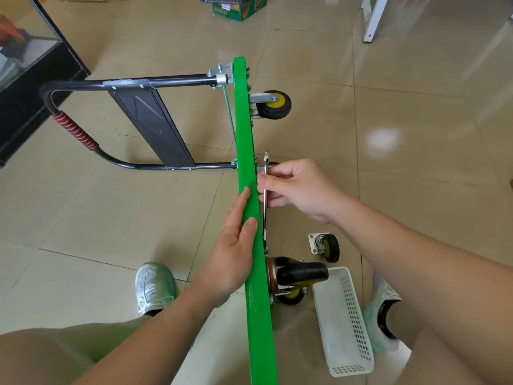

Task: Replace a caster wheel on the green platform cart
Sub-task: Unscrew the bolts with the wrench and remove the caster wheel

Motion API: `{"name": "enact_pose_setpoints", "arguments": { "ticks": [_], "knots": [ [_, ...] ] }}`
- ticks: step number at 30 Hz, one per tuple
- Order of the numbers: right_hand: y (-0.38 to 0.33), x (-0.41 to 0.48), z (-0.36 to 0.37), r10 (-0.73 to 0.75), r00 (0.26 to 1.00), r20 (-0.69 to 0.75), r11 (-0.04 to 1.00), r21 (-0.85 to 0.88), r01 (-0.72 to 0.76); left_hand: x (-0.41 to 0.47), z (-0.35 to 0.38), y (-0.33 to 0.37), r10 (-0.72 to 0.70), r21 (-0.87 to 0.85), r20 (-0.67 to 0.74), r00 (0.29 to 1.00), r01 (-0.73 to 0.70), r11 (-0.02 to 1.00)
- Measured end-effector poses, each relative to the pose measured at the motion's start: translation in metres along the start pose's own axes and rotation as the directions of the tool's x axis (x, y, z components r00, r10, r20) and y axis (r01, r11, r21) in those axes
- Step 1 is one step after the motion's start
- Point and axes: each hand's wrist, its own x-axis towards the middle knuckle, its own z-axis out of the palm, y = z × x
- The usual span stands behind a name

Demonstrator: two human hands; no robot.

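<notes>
Cart (244, 134) edge-up, wrench (265, 212) alongside, open floor (416, 107)

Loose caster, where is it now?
Head view, lower right: the loose caster lies on the floor right of the green platform, just beyond the white basket.

Bright, even light, strongest toward the upper right, where pale streaks lie on the glossy floor (416, 112). A soft white glare patch sits right of centre. Shadows are faint and diffuse. Wide-angle distortion bows the tile lines and the cart (244, 134) edge; the bottom corners look slightly soft
</notes>
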Motion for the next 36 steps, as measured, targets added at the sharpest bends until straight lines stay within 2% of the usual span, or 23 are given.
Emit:
{"name": "enact_pose_setpoints", "arguments": {
  "ticks": [4,8,13,18,21,23,27,31,36],
  "knots": [
    [0.007,0.002,0.004,0.072,0.997,0.017,0.996,0.056,-0.072,0.000,-0.001,-0.001,0.003,-0.010,0.016,1.000,-0.003,1.000],
    [0.008,-0.003,0.006,0.053,0.998,0.024,0.995,0.079,-0.055,0.001,-0.002,-0.004,0.014,-0.003,0.017,1.000,-0.014,1.000],
    [0.002,-0.028,0.008,-0.139,0.990,0.003,0.985,-0.100,0.139,0.002,-0.001,-0.005,0.036,0.004,0.017,0.999,-0.036,0.999],
    [-0.001,-0.070,0.015,-0.317,0.945,0.085,0.938,-0.118,0.325,0.001,-0.001,-0.003,0.043,-0.017,0.011,0.999,-0.043,0.999],
    [0.005,-0.093,0.017,-0.404,0.909,0.103,0.887,-0.200,0.417,0.000,-0.001,-0.001,0.026,-0.043,0.018,0.999,-0.026,0.999],
    [0.009,-0.103,0.017,-0.455,0.889,0.056,0.860,-0.232,0.455,-0.001,0.000,-0.001,0.023,-0.044,0.016,1.000,-0.022,0.999],
    [0.002,-0.096,0.011,-0.517,0.853,-0.074,0.850,-0.165,0.501,-0.001,0.000,-0.003,0.034,-0.011,0.013,0.999,-0.034,0.999],
    [-0.012,-0.062,-0.002,-0.387,0.914,-0.124,0.920,-0.111,0.375,0.000,0.000,-0.003,0.030,-0.007,-0.001,1.000,-0.030,1.000],
    [-0.002,-0.023,-0.006,-0.156,0.984,-0.083,0.988,0.003,0.156,0.001,0.000,-0.001,0.015,-0.016,0.008,1.000,-0.015,1.000]
  ]
}}
